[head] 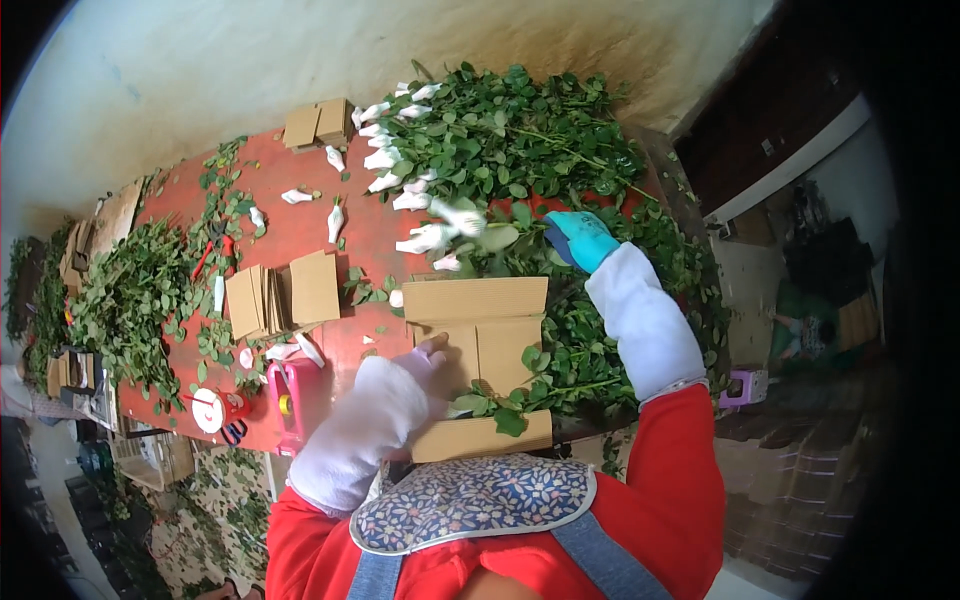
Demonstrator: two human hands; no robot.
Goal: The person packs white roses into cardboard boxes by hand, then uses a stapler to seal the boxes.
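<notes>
My right hand (581,238), in a teal glove, is closed around a leafy stem. The stem's white-sleeved flower head (463,219) is blurred and points left. Before me lies a folded-open sheet of corrugated cardboard (474,300), with flaps at its far and near sides. My left hand (429,364) is over the left part of this cardboard, its fingers partly blurred; whether they grip anything is unclear. Some green leaves (510,421) overlap the near flap. Just beyond the cardboard lie more white-sleeved flower heads (424,238) on their stems.
A large heap of leafy stems (510,127) lies against the wall. Cardboard stacks (315,289), a pink tape dispenser (294,397), red-handled pruners (214,247) and a red-and-white cup (214,409) occupy the red table (262,180). Another leafy pile (139,292) is at left.
</notes>
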